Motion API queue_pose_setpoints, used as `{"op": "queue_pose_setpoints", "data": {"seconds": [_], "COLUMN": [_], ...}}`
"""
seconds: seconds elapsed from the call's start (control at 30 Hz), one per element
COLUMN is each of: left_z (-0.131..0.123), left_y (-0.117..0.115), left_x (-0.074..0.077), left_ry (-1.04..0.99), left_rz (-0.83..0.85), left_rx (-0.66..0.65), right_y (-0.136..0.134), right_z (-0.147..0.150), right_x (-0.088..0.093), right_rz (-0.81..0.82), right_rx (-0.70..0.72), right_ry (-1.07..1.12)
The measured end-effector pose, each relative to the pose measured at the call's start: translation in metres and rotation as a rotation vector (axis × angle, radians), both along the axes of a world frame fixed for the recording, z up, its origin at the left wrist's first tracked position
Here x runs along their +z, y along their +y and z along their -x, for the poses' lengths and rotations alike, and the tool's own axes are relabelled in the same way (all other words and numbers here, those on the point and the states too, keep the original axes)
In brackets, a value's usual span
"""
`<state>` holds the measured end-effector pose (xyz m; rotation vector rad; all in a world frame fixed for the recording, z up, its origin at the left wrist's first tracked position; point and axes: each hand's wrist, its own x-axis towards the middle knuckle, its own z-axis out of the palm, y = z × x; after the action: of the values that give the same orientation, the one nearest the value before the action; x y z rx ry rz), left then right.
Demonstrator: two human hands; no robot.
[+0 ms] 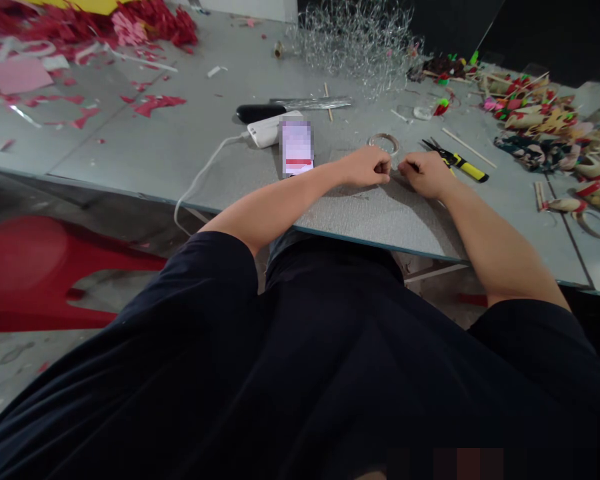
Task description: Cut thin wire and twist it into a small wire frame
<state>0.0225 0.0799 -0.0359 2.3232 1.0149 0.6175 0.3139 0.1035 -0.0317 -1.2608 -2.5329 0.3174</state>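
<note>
My left hand (pixel 366 167) is closed in a pinch low over the grey table, close to its front part. My right hand (pixel 424 175) faces it a short gap away, fingers curled together too. Whatever either pinches is too small to make out. Just behind my left hand lies a roll of tape (pixel 395 143), partly covered by it. Beside my right hand rests a pair of pliers (pixel 473 169) with yellow and black handles, jaws pointing away to the left. A phone (pixel 297 148) with a lit, blurred screen leans left of my left forearm.
A white charger block (pixel 264 133) with a cable touches the phone. Behind it are a black-handled object (pixel 260 113) and silvery strands (pixel 315 103). Tangled shiny wire (pixel 355 40), red scraps (pixel 155 105) and colourful craft pieces (pixel 545 127) lie around. A red stool (pixel 25 267) stands left.
</note>
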Motion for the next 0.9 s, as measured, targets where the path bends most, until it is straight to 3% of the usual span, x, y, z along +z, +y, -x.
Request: {"op": "queue_pose_setpoints", "data": {"seconds": [0.9], "left_z": [0.0005], "left_y": [-0.0035], "left_x": [0.0031], "left_ry": [0.003], "left_rz": [0.017], "left_rx": [0.012], "right_y": [-0.0070], "right_z": [0.0023], "right_x": [0.0034], "right_rz": [0.032], "right_rx": [-0.021], "right_ry": [0.023]}}
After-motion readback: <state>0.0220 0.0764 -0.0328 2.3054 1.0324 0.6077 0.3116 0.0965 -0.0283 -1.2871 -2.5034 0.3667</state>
